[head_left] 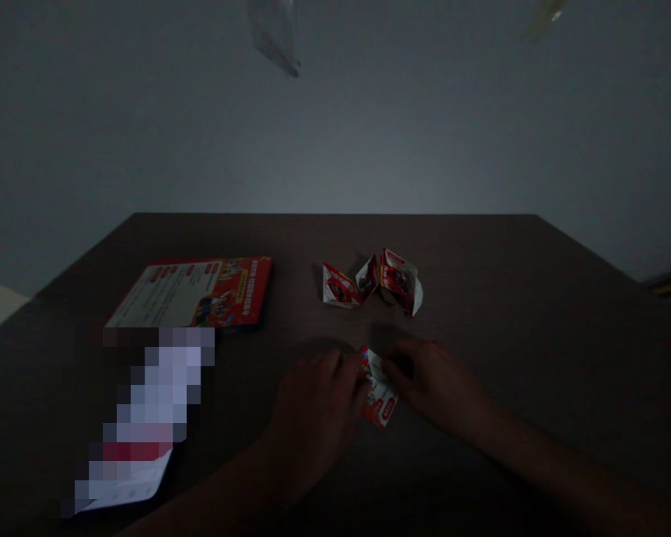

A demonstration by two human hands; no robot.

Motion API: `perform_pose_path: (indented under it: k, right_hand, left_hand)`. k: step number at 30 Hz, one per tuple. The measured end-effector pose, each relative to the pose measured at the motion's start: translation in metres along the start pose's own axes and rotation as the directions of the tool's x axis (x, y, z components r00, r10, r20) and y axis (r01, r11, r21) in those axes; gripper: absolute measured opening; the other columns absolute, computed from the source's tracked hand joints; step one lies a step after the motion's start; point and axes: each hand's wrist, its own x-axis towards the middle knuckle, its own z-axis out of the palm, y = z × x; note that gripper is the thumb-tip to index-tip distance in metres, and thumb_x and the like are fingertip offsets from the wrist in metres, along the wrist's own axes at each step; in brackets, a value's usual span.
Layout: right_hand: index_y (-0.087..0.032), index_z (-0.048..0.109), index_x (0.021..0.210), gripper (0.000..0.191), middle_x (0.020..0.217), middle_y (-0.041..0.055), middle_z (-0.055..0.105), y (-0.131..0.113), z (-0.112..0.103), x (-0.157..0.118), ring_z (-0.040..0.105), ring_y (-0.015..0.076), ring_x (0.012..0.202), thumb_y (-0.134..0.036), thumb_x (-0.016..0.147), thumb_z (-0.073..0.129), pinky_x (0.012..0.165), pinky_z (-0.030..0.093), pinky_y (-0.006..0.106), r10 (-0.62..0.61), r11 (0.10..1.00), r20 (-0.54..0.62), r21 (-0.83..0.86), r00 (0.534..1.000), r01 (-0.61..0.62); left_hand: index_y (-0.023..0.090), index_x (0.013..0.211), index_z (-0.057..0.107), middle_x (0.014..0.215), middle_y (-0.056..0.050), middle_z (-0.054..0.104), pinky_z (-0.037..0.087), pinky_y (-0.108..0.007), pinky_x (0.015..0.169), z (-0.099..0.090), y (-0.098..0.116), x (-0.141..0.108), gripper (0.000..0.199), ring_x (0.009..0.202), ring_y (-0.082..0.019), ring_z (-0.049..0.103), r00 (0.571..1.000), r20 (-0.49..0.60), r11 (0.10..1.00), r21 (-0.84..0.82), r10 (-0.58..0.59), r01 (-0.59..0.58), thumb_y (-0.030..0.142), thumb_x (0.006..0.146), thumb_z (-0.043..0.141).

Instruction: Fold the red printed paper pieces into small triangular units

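A table spans the frame, a printed pack at centre left. Below centre, the left hand touches paper, its grip unclear; the right hand pinches. Above centre, folded papers look done; the small paper between the hands seems unfinished, only partly folded.

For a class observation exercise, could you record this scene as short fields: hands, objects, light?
Left hand: over the left side of the small paper
Right hand: at the small paper's upper right
Folded paper: red and white, beyond the hands
Booklet: left, red and white, printed
Phone: left, screen lit, mostly pixelated
Light: dim
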Motion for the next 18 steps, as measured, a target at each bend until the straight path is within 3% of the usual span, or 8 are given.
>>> perform_pose_path:
  k: [10,18]
  right_hand:
    - [-0.017,0.062,0.077,0.014,0.072,0.0044,0.067,0.000,-0.002,0.000,0.062,0.0164,0.064,-0.023,0.084,0.051,0.055,0.036,0.024,0.033,0.999,0.012,-0.035,0.999,-0.033]
    - [-0.018,0.062,0.077,0.016,0.073,0.0046,0.068,0.000,-0.002,0.003,0.062,0.0162,0.063,-0.024,0.084,0.050,0.055,0.036,0.025,0.032,0.999,0.007,-0.032,0.999,-0.032]
  left_hand:
    - [0.016,0.111,0.057,0.101,-0.007,0.061,0.050,-0.038,0.073,0.004,0.008,-0.006,0.027,0.090,-0.024,0.055,0.988,0.051,0.981,0.121,0.147,-0.152,0.010,0.086,0.049]
    - [0.015,0.114,0.057,0.103,-0.007,0.062,0.048,-0.039,0.075,-0.004,0.011,-0.010,0.027,0.091,-0.024,0.055,0.980,0.071,0.973,0.129,0.183,-0.191,0.014,0.087,0.048]
